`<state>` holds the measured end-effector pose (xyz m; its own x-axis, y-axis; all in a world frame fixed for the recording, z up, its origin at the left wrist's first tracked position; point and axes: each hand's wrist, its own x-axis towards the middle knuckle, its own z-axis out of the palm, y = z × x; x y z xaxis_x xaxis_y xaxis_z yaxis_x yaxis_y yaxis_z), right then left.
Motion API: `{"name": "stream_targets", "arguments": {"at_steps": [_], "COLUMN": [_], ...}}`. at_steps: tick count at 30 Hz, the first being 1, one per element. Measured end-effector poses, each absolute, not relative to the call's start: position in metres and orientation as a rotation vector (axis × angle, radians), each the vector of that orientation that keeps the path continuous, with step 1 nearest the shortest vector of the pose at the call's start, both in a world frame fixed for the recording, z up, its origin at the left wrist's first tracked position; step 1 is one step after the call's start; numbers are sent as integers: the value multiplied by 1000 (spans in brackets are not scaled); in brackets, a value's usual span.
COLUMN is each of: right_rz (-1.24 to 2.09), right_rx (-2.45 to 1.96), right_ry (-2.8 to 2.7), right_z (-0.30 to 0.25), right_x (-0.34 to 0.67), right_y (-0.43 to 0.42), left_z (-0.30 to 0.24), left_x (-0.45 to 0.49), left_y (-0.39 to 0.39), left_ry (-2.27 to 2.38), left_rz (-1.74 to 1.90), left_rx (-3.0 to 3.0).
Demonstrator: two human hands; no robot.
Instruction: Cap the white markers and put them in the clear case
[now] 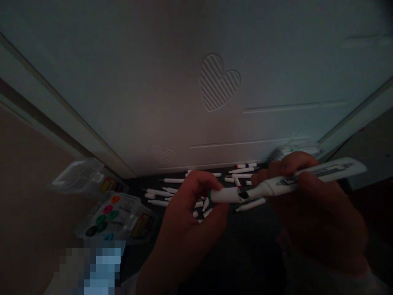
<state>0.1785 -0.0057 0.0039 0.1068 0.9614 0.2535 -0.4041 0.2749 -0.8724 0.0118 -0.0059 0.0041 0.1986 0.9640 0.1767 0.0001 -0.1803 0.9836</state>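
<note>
Between the thumb and fingers of my left hand [192, 221] is a white marker cap [226, 195] with a green end. My right hand [319, 205] grips a white marker [319, 175] with dark print on its barrel. The marker's dark tip points left and sits right at the mouth of the cap; whether it is inside I cannot tell. Behind and below my hands, several loose white markers and caps [159, 192] lie scattered on a dark surface. One uncapped marker [250, 205] rests just below the pair I hold.
A clear plastic case [82, 227] holding several markers with coloured ends stands at the left, its lid [76, 176] raised. A white panel [172, 82] with embossed hearts rises behind. A crumpled clear plastic wrapper [294, 147] lies at the back right. The picture is dark.
</note>
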Motion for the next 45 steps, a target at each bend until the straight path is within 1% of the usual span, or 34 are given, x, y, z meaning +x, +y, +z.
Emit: {"name": "stream_targets", "arguments": {"at_steps": [12,23,26,32,37,45], "right_rz": [1071,1071,1065,991,1002,1175], "right_rx": [-785,-819,-785,-870,-888,-814], "right_ry": [-1042,-1284,-1372,-1550,-1509,-1342], "right_z": [0,-5,-6,-5,-4,-7], "right_x": [180,183,185,188,187,185], "right_y": [-5,-5,-6,-9,-7,-6], "left_z": [2,2,1,3,2,0], "left_x": [12,11,9,9,11,6], "left_y": [-6,-6,-7,-6,-4,-8], "left_ry": [1014,1065,1057,969,955,964], "left_rz": [1190,1184,1226,1310,1362,1331], "left_rx": [1509,1575,1544,1469,1481,1614]}}
